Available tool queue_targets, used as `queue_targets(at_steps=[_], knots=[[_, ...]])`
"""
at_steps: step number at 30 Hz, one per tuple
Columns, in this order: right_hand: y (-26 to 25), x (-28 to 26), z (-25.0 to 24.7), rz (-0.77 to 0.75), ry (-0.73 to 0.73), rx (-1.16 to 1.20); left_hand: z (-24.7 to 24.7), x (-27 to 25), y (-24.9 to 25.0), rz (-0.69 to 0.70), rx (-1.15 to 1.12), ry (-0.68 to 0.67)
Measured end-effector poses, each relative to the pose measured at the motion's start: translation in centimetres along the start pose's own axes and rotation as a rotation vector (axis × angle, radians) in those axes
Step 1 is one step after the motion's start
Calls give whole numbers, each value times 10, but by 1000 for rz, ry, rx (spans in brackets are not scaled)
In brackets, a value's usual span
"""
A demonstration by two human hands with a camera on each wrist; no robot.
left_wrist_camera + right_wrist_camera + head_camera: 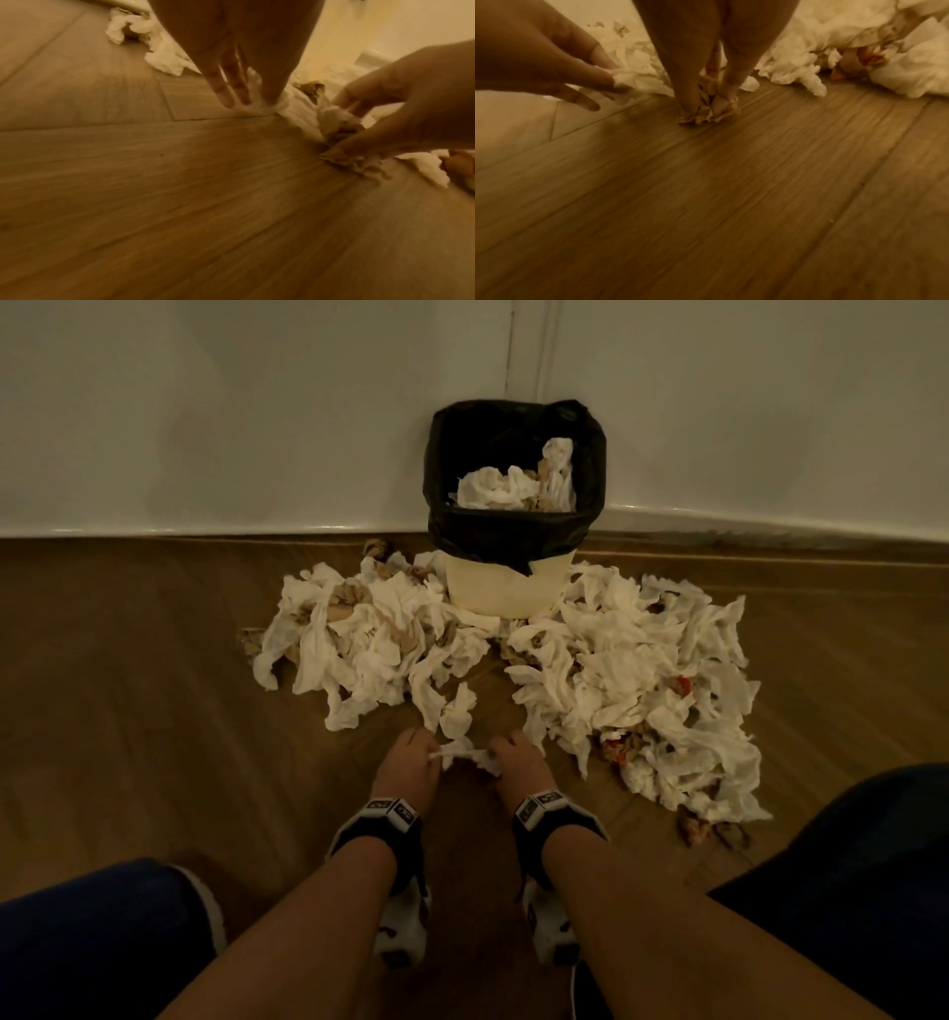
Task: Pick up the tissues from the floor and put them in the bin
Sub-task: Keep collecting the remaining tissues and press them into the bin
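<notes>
Both hands are down at the wooden floor [154, 685] right now, sharing one twisted white tissue [464, 755] between them. The left hand [405, 765] has its fingertips pinched on one end, and the right hand [518, 762] has its thumb and fingers pinched on the other end, which looks crumpled and a bit brownish from the right wrist camera. The bin [508, 588], cream with a black bag [513, 536] over the rim, sits against the wall [205, 428] and already has a few tissues inside. Heaps of tissues [642, 680] are spread on the floor on both sides of the bin, with some brown and reddish scraps mixed in.
</notes>
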State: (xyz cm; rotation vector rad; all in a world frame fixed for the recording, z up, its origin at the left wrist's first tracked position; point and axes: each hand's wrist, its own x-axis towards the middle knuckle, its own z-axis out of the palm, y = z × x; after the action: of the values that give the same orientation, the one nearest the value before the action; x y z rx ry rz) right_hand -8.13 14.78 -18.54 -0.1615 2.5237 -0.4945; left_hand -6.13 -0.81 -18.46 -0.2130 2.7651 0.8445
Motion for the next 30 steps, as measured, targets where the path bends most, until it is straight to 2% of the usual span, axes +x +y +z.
queue_targets(at_steps=[5,9,12,16,18,20,26,28,30], knots=[[1,2,-19,77,25,135,-9,0,2,-153,-177,25],[9,-2,-33,225,119,316,-17,7,4,-184,-209,82],[12,-5,-40,262,153,594,-27,13,16,-299,-322,45],[3,-12,-62,310,219,1002,-45,17,37,-357,-429,-18],[-7,-17,-78,326,226,1323,-55,19,46,-349,-424,15],[-17,-23,-97,307,239,1517,-66,21,55,-311,-445,60],[-36,-39,-150,235,247,1591,-105,30,82,-137,-436,32],[-38,-41,-166,209,254,1649,-121,36,95,-127,-422,61],[-41,-40,-182,179,278,1705,-139,43,106,-173,-504,122]])
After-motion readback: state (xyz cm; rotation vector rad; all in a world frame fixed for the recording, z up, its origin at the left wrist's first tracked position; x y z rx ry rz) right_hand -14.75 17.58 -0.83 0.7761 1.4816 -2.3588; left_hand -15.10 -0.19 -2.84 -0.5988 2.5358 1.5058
